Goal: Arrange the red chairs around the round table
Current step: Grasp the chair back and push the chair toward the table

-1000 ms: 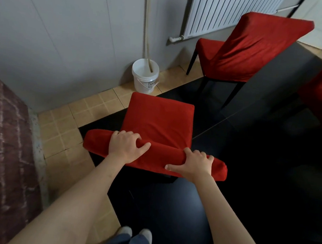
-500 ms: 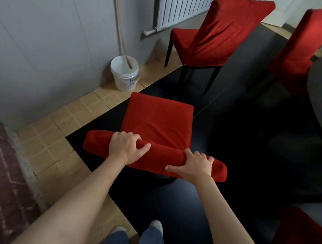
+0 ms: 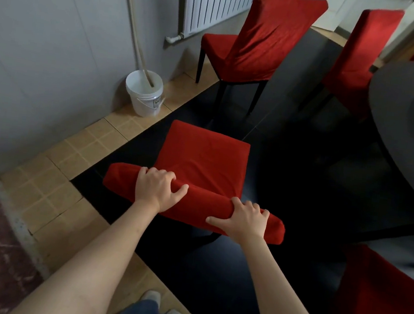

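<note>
Swinging right since a second ago, our view now takes in the round table (image 3: 398,105), which was out of sight before; the radiator (image 3: 217,2) and bucket (image 3: 145,94) have slid off to the left. Our hold on the chair (image 3: 200,161) has not changed.

We stand behind this chair, looking down on its seat. Our left hand (image 3: 157,190) is curled over the top of its backrest, fingers wrapped over the far side and thumb spread along the top. Our right hand (image 3: 244,221) grips the same padded edge just beside it, fingers over the top and thumb stretched along the near face. Both hands are clamped on the backrest.

The chair sits on dark floor, well apart from the table, with its seat pointing away from us rather than toward the table on our right. We judge the turn means we are steering the chair toward a place at the table; it is not yet set there.

Past the chair's seat, a second chair (image 3: 259,42) stands near the radiator, its back turned to the table. A third chair (image 3: 359,55) stands close to the table's far edge. Red fabric (image 3: 385,298) fills the corner nearest us, below the table.

The bucket, with a pale pole (image 3: 136,21) leaning in it, stands against the wall, left of the chair.
</note>
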Motion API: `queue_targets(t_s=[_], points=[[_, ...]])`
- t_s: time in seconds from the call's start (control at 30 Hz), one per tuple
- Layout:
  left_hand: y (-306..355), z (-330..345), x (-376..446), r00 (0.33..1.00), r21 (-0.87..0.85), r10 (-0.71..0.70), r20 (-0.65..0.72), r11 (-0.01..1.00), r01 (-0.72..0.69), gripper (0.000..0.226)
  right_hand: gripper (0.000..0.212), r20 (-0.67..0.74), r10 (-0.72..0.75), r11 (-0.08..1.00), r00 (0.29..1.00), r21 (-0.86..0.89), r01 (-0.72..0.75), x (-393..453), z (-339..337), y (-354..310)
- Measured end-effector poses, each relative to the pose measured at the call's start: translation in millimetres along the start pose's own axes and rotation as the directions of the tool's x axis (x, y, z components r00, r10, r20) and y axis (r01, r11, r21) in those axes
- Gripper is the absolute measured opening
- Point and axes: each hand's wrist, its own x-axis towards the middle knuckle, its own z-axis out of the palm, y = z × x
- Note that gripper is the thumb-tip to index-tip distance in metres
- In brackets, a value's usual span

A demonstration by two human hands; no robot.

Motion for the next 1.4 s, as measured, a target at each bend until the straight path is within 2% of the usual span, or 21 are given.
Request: queue_targets(t_s=[0.33, 0.63, 0.87, 1.4], points=[[-2, 2, 17, 0.997, -0.023, 0.067, -0.043, 0.997, -0.068, 0.074, 0.117, -0.001, -0.023, 0.999, 1.0, -0.026, 0.022, 17, -5, -1], [-14, -2, 57, 0.995, -0.026, 0.095, -0.021, 0.995, -0.096, 0.072, 0.118, 0.025, 0.031, 0.999, 0.999, -0.033, -0.03, 49, -17, -16], [-24, -3, 96, 0.99, -0.033, 0.14, -0.015, 0.989, -0.141, 0.076, 0.113, 0.09, 0.075, 0.997, 0.993, 0.021, -0.077, 80, -28, -27], [-24, 0, 192, 0.978, -0.04, 0.206, -0.035, 0.977, -0.207, 0.078, 0.105, 0.122, 0.127, 0.988, 0.984, 0.067, -0.136, 157, -54, -32]])
